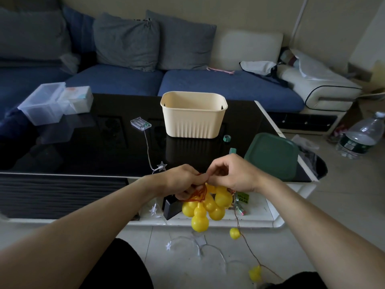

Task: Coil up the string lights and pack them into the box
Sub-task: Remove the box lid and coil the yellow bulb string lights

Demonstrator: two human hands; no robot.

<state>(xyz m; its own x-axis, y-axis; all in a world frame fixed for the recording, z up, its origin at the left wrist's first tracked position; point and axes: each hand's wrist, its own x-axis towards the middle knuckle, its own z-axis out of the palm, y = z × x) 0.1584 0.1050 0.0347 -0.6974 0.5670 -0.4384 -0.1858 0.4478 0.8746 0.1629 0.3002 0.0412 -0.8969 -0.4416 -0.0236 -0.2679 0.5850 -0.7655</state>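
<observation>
Where both hands (pixel 183 180) (pixel 233 174) pinch thin wire: glossy yellow gourd bulbs (pixel 206 207) bunched.

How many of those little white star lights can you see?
3 clearly: one star on the black table by its front edge, one hanging below the tabletop, left of the hands, one on the floor. More may be hidden along the wire.

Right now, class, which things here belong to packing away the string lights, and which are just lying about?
Belonging to the job:
yellow gourd lights, held by the left hand and right hand
star lights
battery pack
cream box

Lying about:
green lid
clear tub
water bottle
cushions
</observation>
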